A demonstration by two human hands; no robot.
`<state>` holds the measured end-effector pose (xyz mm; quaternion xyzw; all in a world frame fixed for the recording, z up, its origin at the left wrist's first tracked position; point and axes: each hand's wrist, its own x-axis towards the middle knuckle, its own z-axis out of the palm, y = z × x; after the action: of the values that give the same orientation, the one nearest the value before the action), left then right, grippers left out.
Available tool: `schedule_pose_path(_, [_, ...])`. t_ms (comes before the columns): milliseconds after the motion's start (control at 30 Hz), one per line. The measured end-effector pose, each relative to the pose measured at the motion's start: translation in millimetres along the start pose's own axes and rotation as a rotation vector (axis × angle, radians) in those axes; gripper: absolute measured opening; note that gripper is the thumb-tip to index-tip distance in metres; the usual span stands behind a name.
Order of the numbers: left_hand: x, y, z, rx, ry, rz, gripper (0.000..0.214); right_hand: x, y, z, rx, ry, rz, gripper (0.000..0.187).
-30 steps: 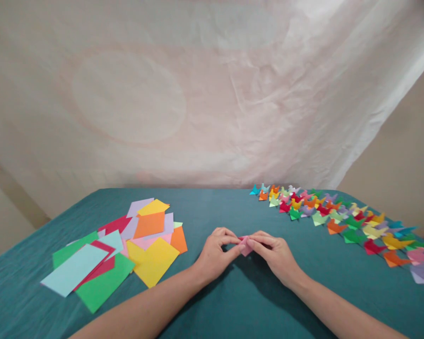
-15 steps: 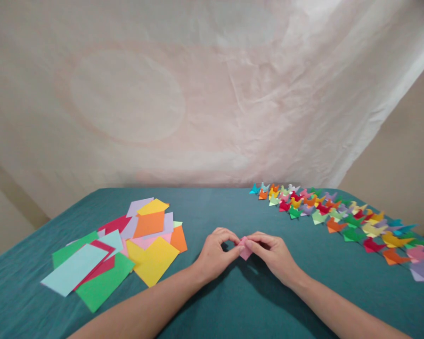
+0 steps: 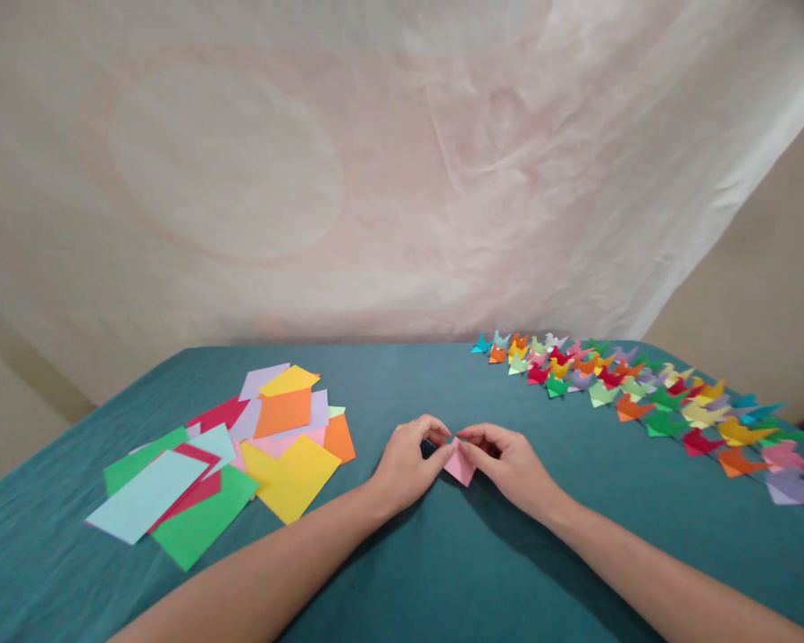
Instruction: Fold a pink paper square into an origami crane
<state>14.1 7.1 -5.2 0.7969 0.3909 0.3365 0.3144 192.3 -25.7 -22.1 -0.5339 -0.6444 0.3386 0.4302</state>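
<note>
Pink paper [image 3: 461, 466] held from both sides

The forearms [image 3: 295, 558] are cut off at the bottom. Over the teal cloth [image 3: 402, 589], the left hand [image 3: 407, 466] pinches the paper's left corner; the right hand [image 3: 511, 460] grips its top between thumb and forefinger, other fingers tucked in. Fingertips cover the upper folds. Leftward, overlapping sheets [image 3: 298, 478] partly hide one another; rightward, paper birds [image 3: 633, 408] crowd together, a yellow one cropped by the edge.
</note>
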Motion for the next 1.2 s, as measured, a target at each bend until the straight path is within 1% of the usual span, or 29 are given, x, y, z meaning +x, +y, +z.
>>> schedule_pose_path(267, [1,-5,1.2,0.123,-0.035,0.033,0.008,3,1,0,-0.143,-0.007,-0.070,0.021])
schedule_pose_path(433, [1,-5,1.3,0.159,-0.055,0.062,0.010,4,1,1,-0.240,0.000,-0.129,0.017])
schedule_pose_path(633, [1,-6,1.2,0.259,-0.085,0.098,0.014,3,1,1,-0.362,-0.004,-0.195,0.013])
schedule_pose_path(800, [0,-9,-1.6,0.317,-0.123,0.151,0.019,3,2,1,-0.373,-0.011,-0.216,0.014])
schedule_pose_path(900, [0,-9,-5.0,0.349,-0.153,0.203,0.021,3,2,0,-0.339,-0.019,-0.216,0.014])
schedule_pose_path(1033, [0,-9,-7.9,0.382,-0.167,0.251,0.023,1,2,-3,-0.289,0.002,-0.232,0.011])
schedule_pose_path(1200, [1,-11,-9.7,0.353,-0.176,0.274,0.024,-1,0,-4,-0.326,-0.080,-0.313,0.017])
